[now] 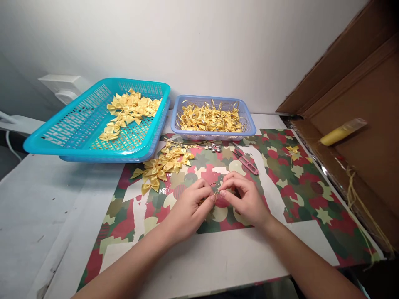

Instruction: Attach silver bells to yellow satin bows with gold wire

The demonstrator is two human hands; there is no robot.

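Observation:
My left hand (pixel 192 207) is pinched around a thin gold wire (pixel 215 184), which curves up in a small loop between my hands. Close beside it, my right hand (pixel 245 198) has its thumb and forefinger pressed together on the same wire. Whatever lies under the left fingers is mostly hidden. Loose yellow ribbon bows (pixel 170 161) are piled just beyond my left hand. Past the fingertips lie several silver jingle bells (pixel 214 148) and a bundle of straight gold wires (pixel 187 143). Pink-handled thread snips (pixel 246 162) rest beyond my right hand.
A turquoise basket (pixel 84 147) with yellow bows stands at the left, stacked on a blue one. At the back, a lilac basket (pixel 215 135) holds bows with gold loops and bells. Cardboard (pixel 352 87) walls the right side, with a yellow tube (pixel 341 132) sticking out.

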